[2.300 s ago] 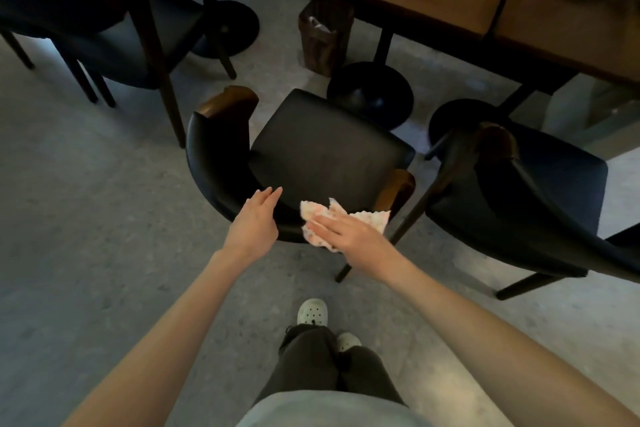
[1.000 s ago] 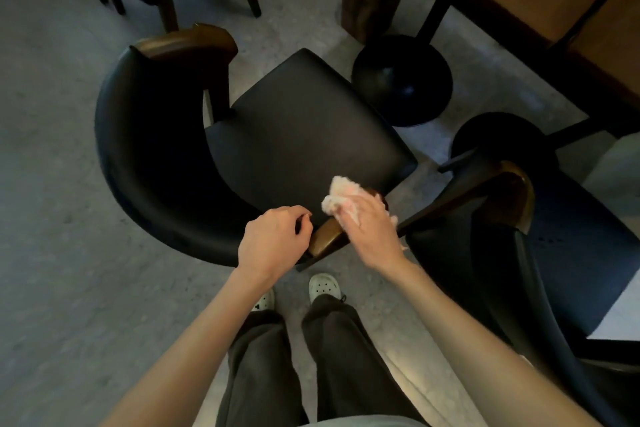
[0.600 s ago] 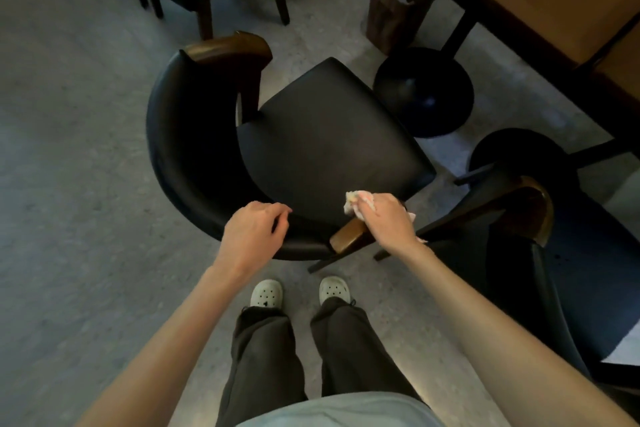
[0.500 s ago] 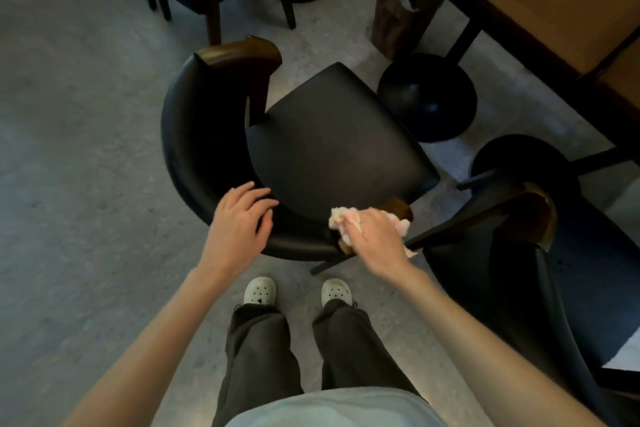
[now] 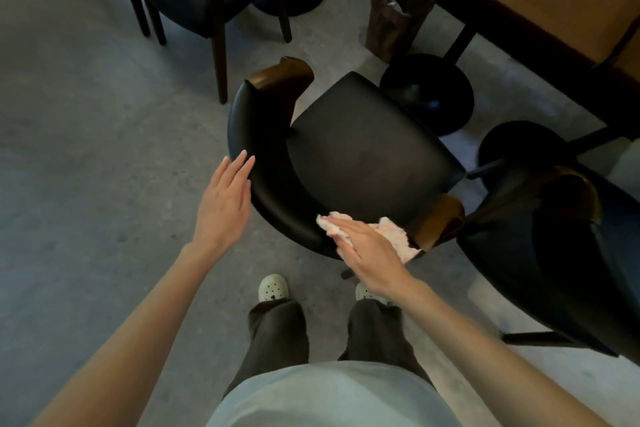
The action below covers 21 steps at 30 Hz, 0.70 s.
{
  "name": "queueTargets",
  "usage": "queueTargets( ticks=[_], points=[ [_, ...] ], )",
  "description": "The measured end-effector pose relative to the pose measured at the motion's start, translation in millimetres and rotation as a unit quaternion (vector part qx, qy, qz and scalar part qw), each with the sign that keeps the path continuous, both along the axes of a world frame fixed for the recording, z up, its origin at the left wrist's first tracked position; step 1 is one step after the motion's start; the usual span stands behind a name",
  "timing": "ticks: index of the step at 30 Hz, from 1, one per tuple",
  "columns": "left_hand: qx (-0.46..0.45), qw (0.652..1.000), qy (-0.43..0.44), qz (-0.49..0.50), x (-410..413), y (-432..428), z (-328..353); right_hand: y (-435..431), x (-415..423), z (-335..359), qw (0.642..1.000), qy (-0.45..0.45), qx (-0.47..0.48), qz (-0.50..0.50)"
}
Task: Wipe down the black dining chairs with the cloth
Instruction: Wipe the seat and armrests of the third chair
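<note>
right hand (image 5: pixel 367 250) flat, fingers straight, pressing the cloth (image 5: pixel 391 230) onto the near curve of the backrest (image 5: pixel 273 198) of the chair (image 5: pixel 363 149), just left of the wooden arm tip (image 5: pixel 440 222); left hand (image 5: pixel 225 204) spread flat on the backrest's outer left side. best to sweep along the curve toward the left hand with even pressure. cloth partly under the palm, second chair (image 5: pixel 554 253) on the right cut off, dirt on the dark surface impossible to make out.

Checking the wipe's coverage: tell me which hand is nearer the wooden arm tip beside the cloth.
Right. The right hand presses the cloth on the backrest just beside that wooden arm tip; the left hand is by the backrest's opposite curve.
</note>
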State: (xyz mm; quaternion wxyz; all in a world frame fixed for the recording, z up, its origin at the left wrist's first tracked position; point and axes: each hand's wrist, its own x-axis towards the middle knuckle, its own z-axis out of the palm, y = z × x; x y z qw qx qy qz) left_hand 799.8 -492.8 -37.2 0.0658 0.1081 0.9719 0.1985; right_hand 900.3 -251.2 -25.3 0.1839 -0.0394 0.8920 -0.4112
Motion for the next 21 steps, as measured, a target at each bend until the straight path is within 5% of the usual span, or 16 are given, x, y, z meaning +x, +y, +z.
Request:
queueTargets(
  ticks=[6,11,17,21],
  points=[
    [0.025,0.995,-0.049,-0.08,-47.2,-44.6,4.0,-103.7,-91.5,3.9,0.965,-0.009,-0.189,-0.183],
    [0.014,0.99,-0.058,-0.129,-68.5,-57.6,3.6,-137.5,-120.5,-4.2,0.997,-0.016,0.032,-0.072],
    [0.012,0.989,-0.058,-0.136,-66.0,-56.9,4.4,-96.2,-70.7,-8.6,0.959,0.181,0.206,0.073],
    [0.016,0.989,-0.061,-0.134,-66.1,-58.7,4.3,-51.1,-45.5,0.9,0.957,0.016,0.263,0.118]
  ],
)
